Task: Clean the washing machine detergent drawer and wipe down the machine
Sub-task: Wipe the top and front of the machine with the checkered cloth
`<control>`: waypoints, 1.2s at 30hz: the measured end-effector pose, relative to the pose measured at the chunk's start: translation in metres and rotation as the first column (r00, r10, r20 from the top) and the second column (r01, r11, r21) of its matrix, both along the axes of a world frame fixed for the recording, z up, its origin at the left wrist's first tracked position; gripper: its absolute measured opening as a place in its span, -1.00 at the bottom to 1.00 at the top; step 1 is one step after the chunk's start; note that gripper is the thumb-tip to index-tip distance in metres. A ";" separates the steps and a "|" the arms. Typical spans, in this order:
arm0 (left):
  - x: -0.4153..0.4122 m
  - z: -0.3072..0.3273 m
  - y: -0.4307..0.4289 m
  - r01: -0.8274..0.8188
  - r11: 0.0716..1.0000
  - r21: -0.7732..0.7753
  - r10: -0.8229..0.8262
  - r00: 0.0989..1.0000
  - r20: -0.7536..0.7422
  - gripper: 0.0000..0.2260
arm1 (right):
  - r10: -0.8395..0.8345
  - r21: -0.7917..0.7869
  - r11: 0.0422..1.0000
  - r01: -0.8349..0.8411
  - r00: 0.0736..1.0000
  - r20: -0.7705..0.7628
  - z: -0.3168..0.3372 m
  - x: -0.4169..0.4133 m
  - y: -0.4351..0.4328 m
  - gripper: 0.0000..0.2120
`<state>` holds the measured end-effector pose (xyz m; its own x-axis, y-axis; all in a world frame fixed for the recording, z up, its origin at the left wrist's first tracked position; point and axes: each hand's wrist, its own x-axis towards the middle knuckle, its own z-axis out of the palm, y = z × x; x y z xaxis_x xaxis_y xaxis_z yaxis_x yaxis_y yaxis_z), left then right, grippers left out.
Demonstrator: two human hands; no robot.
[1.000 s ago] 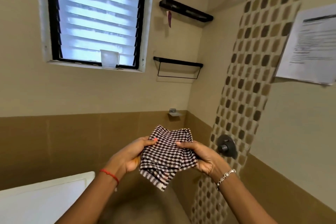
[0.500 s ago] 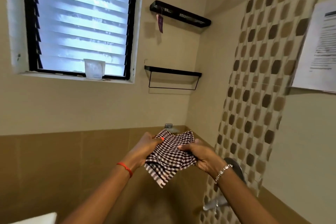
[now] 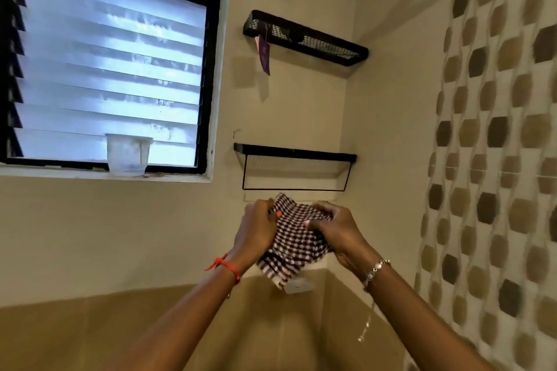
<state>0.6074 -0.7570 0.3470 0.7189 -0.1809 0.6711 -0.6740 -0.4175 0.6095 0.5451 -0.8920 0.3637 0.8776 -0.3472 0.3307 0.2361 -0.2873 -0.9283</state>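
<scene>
A dark brown and white checked cloth (image 3: 294, 245) is bunched between both hands, held up in front of the corner of a tiled room. My left hand (image 3: 256, 230) grips its left edge, with a red thread on that wrist. My right hand (image 3: 337, 230) grips its right edge, fingers curled over the fabric, a bracelet on that wrist. The cloth's lower corner hangs free below the hands. No washing machine or detergent drawer is in view.
A black wire shelf with a rail (image 3: 295, 158) hangs just above the hands, a black mesh shelf (image 3: 307, 39) higher up. A clear plastic cup (image 3: 128, 155) stands on the sill of the louvred window (image 3: 105, 69). The right wall carries a mosaic tile strip (image 3: 494, 159).
The view has tilted upward: the white machine top and the wall tap have left the frame. Both hands have risen with the cloth toward the lower shelf and bunched it tighter.
</scene>
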 end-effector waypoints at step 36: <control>0.308 0.175 -0.066 -0.151 0.752 0.642 0.113 0.989 0.100 -0.69 | -0.021 -0.788 0.616 0.011 1.000 -0.002 0.155 0.332 -0.092 -0.69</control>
<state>0.9149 -0.8232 0.5223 0.7360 -0.4907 0.4664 -0.6051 -0.7858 0.1281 0.8771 -0.9842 0.5188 0.8794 0.0284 0.4752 0.2166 -0.9128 -0.3463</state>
